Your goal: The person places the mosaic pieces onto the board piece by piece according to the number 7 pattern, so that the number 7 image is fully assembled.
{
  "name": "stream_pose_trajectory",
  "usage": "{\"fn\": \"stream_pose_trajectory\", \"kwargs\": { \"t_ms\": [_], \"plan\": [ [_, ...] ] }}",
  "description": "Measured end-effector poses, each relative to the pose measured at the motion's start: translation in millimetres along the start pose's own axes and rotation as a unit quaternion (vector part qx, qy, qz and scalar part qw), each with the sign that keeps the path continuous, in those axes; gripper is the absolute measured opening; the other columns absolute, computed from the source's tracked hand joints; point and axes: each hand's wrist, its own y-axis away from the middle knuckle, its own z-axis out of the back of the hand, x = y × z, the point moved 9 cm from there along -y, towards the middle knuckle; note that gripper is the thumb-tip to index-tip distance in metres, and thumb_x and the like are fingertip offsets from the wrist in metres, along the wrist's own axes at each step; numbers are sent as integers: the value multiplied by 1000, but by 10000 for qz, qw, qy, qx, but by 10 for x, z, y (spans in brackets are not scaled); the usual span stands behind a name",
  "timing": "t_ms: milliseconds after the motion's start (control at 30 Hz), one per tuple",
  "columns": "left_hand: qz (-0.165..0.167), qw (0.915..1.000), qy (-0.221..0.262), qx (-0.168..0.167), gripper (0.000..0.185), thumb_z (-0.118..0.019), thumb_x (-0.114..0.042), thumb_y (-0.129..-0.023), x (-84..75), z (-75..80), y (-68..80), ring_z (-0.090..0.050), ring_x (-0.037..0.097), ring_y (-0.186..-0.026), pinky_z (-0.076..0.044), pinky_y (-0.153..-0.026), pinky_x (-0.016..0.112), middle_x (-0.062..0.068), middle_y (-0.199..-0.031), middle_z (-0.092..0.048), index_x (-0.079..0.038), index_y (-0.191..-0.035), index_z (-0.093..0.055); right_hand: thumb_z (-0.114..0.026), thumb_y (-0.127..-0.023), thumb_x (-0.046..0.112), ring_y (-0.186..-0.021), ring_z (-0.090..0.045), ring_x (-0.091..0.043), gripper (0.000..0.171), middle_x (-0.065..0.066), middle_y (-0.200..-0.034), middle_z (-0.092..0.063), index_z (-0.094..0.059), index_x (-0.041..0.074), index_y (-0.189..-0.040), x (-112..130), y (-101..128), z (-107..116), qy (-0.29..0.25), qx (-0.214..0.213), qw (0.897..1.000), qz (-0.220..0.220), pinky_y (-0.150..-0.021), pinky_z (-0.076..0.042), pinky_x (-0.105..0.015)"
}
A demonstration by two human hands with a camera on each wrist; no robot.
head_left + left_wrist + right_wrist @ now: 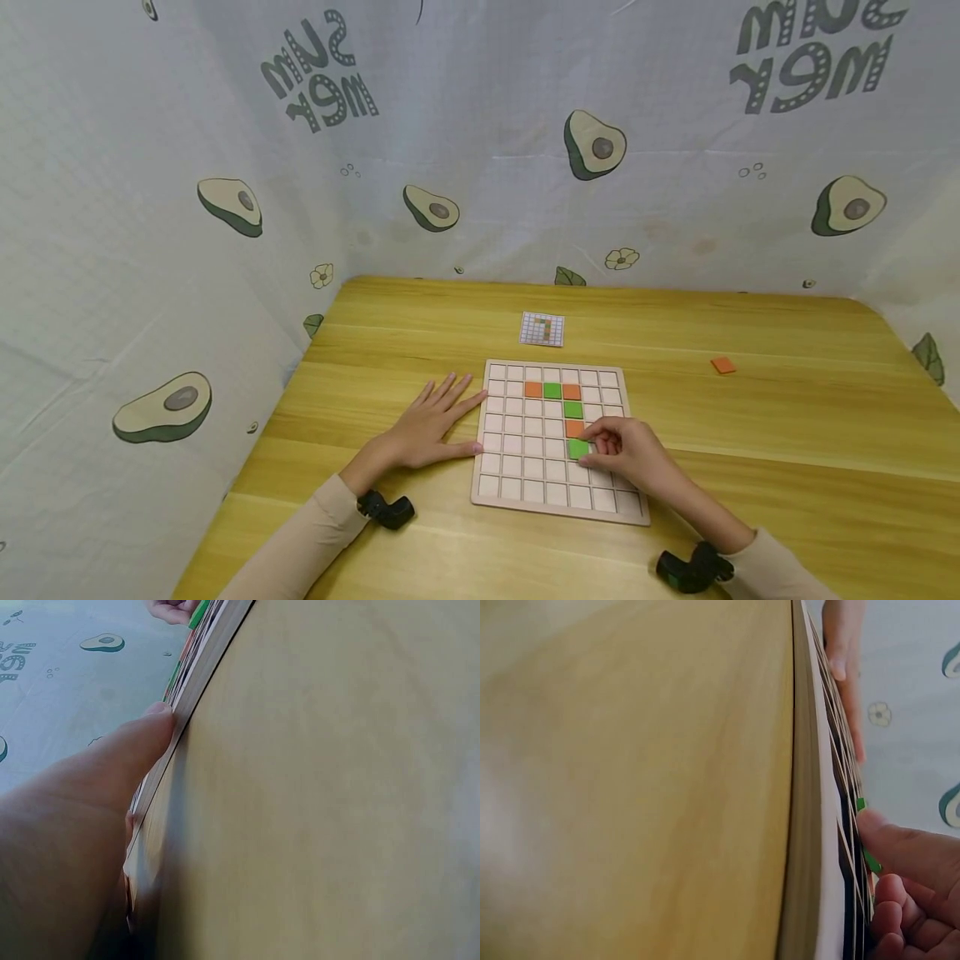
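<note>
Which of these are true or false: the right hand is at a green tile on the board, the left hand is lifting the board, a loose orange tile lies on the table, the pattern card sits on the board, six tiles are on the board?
1. The right hand is at a green tile on the grid board. True.
2. The left hand is lifting the board. False: it lies flat on the table against the board's left edge, and the board lies flat.
3. A loose orange tile lies on the table, right of the board. True.
4. The pattern card sits on the board. False: it lies on the table beyond the board.
5. Six tiles are on the board. True: three orange, three green.
</note>
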Motion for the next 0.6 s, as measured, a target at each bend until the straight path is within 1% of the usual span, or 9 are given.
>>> {"fn": "stream_pose_trajectory", "kwargs": {
  "t_ms": [300,500,600],
  "plan": [
    [-3,10000,10,20,83,-44,-69,-96,-13,4,-1,4,31,-152,3,-120,50,8,-167,-1,-28,-162,-14,-85,-78,6,-58,-40,-7,23,2,-67,-48,-72,-1,-95,-19,-8,-8,76,-7,10000,-36,-50,-33,-21],
    [0,10000,-40,45,83,-44,-68,-96,-15,4,-1,5,30,-152,3,-120,50,8,-167,0,-28,-162,-13,-85,-77,3,-57,-40,-8,22,2,-67,-48,-72,-1,-95,-44,-15,-7,122,-22,9997,-192,-50,-33,-21],
    [-8,10000,-31,45,83,-44,-68,-96,-20,11,0,5,30,-152,3,-120,50,8,-167,0,-28,-162,-13,-85,-77,4,-57,-40,-8,23,2,-66,-48,-73,-1,-95,-33,-16,2,130,-38,9998,-157,-50,-32,-21]
  ]
}}
